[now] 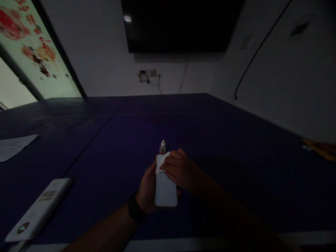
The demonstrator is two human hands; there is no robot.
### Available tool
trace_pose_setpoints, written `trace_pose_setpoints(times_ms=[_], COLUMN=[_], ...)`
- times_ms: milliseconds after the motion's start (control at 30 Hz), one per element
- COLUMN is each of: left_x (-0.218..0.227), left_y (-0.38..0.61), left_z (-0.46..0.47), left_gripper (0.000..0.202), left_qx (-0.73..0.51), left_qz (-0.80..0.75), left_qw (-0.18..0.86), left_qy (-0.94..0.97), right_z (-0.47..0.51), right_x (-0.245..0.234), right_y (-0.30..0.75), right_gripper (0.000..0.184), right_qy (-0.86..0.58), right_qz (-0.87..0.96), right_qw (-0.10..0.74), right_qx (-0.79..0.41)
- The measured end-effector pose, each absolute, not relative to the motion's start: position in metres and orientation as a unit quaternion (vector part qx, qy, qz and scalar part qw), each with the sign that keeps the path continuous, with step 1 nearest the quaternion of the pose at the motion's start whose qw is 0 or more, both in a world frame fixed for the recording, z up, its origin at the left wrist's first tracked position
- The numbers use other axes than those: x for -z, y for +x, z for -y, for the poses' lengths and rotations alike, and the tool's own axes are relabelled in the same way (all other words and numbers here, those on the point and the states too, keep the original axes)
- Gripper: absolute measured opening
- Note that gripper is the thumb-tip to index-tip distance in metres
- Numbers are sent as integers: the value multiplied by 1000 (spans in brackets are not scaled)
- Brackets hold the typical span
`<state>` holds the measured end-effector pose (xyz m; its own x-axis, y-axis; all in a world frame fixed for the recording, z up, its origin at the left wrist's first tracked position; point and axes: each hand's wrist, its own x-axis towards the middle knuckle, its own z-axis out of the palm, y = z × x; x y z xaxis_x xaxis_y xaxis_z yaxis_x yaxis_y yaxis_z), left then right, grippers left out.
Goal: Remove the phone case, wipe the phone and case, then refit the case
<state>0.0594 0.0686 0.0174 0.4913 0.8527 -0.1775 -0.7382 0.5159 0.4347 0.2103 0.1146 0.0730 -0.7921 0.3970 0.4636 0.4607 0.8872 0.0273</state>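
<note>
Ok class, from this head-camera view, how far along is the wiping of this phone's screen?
Done: the lower screen of the smartphone looks smooth and unmarked, as far as this dim view shows. In hand: the left hand grips the phone while the right hand presses a white tissue on its top end. Left: that top end, under the tissue. A small dropper bottle stands just behind.

Near the front left corner of the dark blue tabletop (157,129) lies a white rectangular power bank (39,210), with a white paper sheet (15,147) beyond it at the left edge. A small plastic dropper bottle (162,147) stands just behind a slim glass smartphone (165,185), and a yellowish object (319,148), hard to make out in the gloom, sits at the right edge.
</note>
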Motion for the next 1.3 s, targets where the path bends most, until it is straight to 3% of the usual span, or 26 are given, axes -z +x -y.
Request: trace_pose_setpoints(times_ms=[233,600,733,867,967,1200,1300], left_x=[-36,-40,-42,-34,-28,-34,-33], left_y=[53,51,50,50,52,54,53], left_z=[-67,-74,-71,-74,-76,-67,-70], left_gripper=[48,47,52,45,40,47,40], left_qx=[-492,-519,-483,-486,-504,-461,-507], left_qz=[-189,-197,-200,-166,-141,-144,-139], left_qw=[835,822,840,850,847,870,847], left_qy=[158,129,143,120,97,102,83], right_z=[-122,-127,-136,-122,-109,-117,-113], right_x=[-69,-79,-82,-76,-72,-70,-70], right_y=[215,215,220,214,210,220,220], right_gripper=[12,15,18,21,23,16,16], right_qy=[-263,-173,-242,-173,-122,-219,-160], right_qz=[920,967,944,954,970,929,950], right_qw=[284,170,202,237,209,284,267], right_qx=[64,79,93,64,28,95,35])
